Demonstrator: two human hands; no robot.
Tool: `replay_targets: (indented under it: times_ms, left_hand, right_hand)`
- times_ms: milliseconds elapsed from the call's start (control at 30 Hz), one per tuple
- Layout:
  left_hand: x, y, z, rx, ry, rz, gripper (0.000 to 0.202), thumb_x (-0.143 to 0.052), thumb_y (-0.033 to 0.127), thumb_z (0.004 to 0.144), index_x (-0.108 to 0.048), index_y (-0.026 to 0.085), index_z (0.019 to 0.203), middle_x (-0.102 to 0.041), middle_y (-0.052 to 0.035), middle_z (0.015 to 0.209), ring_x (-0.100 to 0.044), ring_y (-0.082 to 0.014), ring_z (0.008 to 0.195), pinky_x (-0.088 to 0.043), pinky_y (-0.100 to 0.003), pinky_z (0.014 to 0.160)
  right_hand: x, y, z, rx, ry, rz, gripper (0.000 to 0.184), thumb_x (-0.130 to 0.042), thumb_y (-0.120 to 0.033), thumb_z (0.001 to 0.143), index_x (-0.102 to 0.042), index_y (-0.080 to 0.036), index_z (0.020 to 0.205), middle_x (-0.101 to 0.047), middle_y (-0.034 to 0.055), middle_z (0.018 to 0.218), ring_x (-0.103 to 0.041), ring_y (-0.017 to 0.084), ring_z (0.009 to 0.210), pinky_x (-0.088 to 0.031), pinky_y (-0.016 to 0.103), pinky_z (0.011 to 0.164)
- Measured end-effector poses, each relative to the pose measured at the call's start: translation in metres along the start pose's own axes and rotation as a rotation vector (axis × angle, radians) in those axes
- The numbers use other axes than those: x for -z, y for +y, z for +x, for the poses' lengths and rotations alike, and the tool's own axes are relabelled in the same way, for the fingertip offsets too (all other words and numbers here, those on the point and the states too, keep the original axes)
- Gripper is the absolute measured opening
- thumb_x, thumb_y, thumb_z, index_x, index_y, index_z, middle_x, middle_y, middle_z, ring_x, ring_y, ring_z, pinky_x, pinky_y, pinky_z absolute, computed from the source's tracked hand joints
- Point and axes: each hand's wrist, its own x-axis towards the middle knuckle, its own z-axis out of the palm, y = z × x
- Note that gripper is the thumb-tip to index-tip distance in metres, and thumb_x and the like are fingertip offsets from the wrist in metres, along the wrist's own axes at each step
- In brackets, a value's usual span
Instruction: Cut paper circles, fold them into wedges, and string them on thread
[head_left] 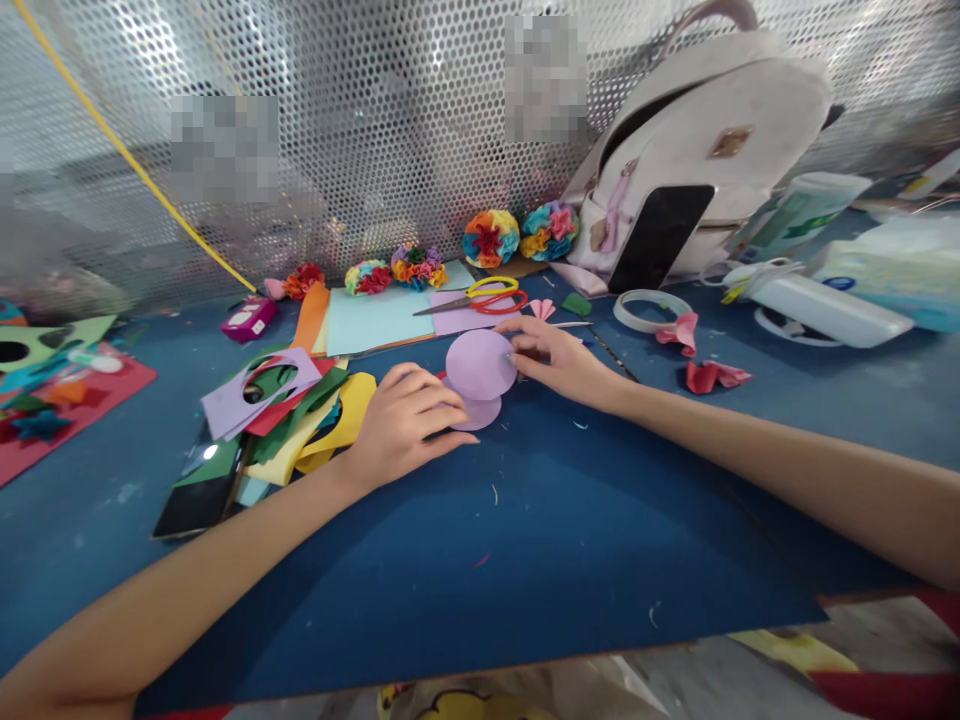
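A round piece of purple paper [481, 364] is pinched at its right edge between the thumb and fingers of my right hand [549, 358]. Beneath it, a second purple paper circle [480, 412] lies on the blue table. My left hand [411, 420] rests at the left edge of these circles, its fingers bent a little and its thumb stretched out apart. A bit of red shows behind the circles, mostly hidden. Just beyond them, scissors [484, 298] with yellow and red handles lie across sheets of light blue paper [379, 322] and purple paper [450, 318].
Left of my hands, cut paper scraps [300, 440] overlap a dark phone [196, 500]. Behind are paper flowers [491, 238] and a purple box [249, 318]. A white backpack [720, 150] with a phone [660, 238] against it, a tape roll [651, 310] and a glue gun [825, 305] stand right.
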Motion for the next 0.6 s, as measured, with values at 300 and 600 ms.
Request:
replay_targets:
  times_ms: [300,600]
  left_hand:
    - [0.032,0.055,0.003,-0.314,-0.038,0.090,0.024,-0.052,0.029,0.106,-0.072,0.017,0.102,-0.080,-0.0040,0.086,-0.070,-0.0193,0.074,-0.057,-0.037,0.081]
    - [0.060,0.060,-0.043,0.092,-0.348,0.533,0.052,-0.043,0.047,0.108,-0.075,0.006,0.106,-0.078,-0.0245,0.108,-0.077,-0.0368,0.095,-0.061,-0.049,0.083]
  right_hand:
    - [0.009,-0.035,-0.017,0.163,0.002,-0.255,0.033,-0.052,-0.033,0.101,-0.060,-0.027,0.133,-0.064,0.0097,0.136,-0.061,0.028,0.127,-0.051,0.045,0.105]
    - [0.045,-0.051,-0.083,0.030,-0.150,-0.362,0.027,-0.051,-0.046,0.102,-0.073,-0.031,0.108,-0.077,0.0056,0.107,-0.074,0.028,0.096,-0.055,0.043,0.085]
